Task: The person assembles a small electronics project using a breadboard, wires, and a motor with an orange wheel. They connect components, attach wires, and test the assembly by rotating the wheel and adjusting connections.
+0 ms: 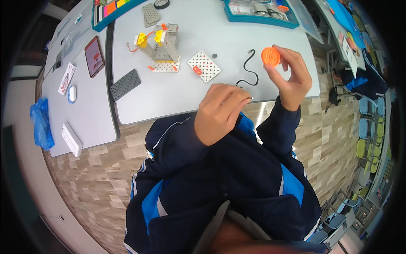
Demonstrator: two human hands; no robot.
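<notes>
Between the thumb and fingers of my right hand (294, 80), an orange round wheel (270, 56) with small holes is held up over the table's right side. My left hand (218, 111) is pinched at the table's near edge on a thin rod (252, 98), of which only a pale tip shows past the fingers. A black cable (256, 76) lies curved between the two hands. Just beyond my left hand is a white perforated plate (207, 63) with a red piece (197, 70) on it. A small dark round piece (215, 55) sits beside that plate.
A white-and-grey model (165, 53) with yellow parts stands left of centre. Nearby lie a dark grey plate (125, 84), grey plates (150, 15) and a black ring (161, 4). Teal trays (98, 24) (262, 21) of parts line the back. A phone (94, 56) rests on the left table.
</notes>
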